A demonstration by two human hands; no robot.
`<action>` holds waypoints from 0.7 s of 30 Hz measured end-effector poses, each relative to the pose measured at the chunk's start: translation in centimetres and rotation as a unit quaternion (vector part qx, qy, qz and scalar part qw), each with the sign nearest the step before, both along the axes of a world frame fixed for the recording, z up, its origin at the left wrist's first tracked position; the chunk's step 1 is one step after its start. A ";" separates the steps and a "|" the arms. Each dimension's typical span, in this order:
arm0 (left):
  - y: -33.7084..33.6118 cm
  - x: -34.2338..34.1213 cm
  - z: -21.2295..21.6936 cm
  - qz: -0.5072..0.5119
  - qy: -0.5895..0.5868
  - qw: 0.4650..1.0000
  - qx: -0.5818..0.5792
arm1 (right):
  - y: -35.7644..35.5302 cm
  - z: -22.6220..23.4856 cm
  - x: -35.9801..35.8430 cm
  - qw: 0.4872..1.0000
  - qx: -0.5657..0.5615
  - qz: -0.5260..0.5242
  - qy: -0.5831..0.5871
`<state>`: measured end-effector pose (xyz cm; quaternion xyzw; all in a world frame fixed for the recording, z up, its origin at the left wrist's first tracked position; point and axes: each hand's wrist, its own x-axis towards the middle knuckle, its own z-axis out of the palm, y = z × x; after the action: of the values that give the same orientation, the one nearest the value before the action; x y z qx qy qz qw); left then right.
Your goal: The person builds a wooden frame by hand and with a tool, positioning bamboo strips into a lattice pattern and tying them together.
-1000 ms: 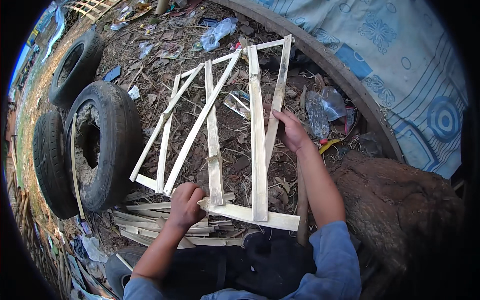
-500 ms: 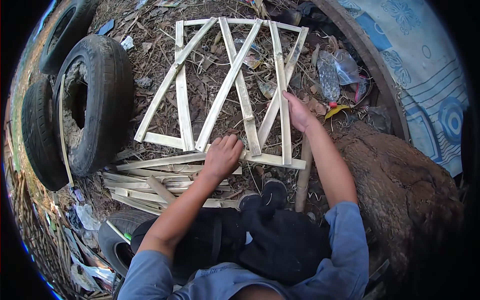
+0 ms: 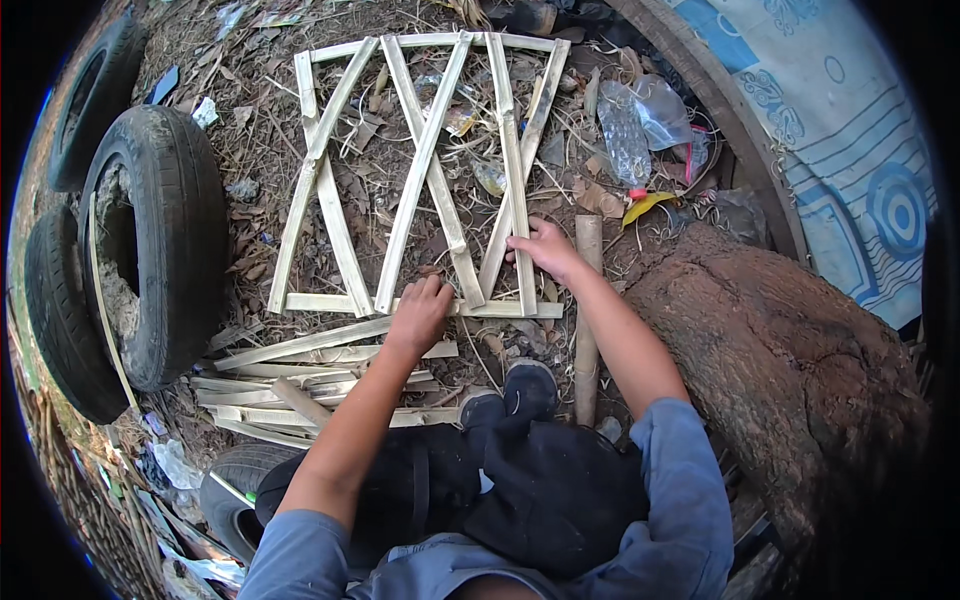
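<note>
A lattice of pale split-bamboo strips (image 3: 423,170) lies on the littered ground in front of me, its slats crossing between a top strip (image 3: 430,41) and a bottom strip (image 3: 325,302). My left hand (image 3: 420,312) is closed over the bottom strip near its middle, fingers curled and partly hidden. At the lattice's right side, my right hand (image 3: 545,250) has its fingers closed around the lower part of the rightmost upright slat (image 3: 510,160). Below the lattice, a pile of loose bamboo strips (image 3: 300,345) lies beside my left forearm.
Old tyres (image 3: 190,250) stand at the left. A round stick (image 3: 588,330) lies right of my feet, beside a big brown tree trunk or root (image 3: 760,330). Plastic bottles (image 3: 625,135) and a blue patterned sheet (image 3: 830,130) are at the upper right.
The lattice has turned slightly, its right end shifting toward level. My right hand has moved down and left along the rightmost slat and now closes on it. The view has shifted a little.
</note>
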<state>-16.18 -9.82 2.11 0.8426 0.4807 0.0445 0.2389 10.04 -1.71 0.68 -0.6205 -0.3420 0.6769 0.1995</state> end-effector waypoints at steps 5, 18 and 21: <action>0.1 -0.6 0.3 0.013 -0.014 0.998 -0.054 | -1.5 0.4 -0.1 0.999 0.031 0.015 -0.038; -0.2 -2.0 0.1 0.018 0.000 0.996 -0.092 | -2.7 0.0 2.3 0.975 0.077 0.083 -0.193; -0.2 -1.6 0.1 0.015 -0.005 0.996 -0.082 | -2.8 -1.2 3.6 0.970 0.077 0.104 -0.207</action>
<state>-17.77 -10.02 2.17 0.8123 0.4942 0.0129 0.3094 13.65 -4.48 -0.57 -0.6904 -0.4901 0.5225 0.1002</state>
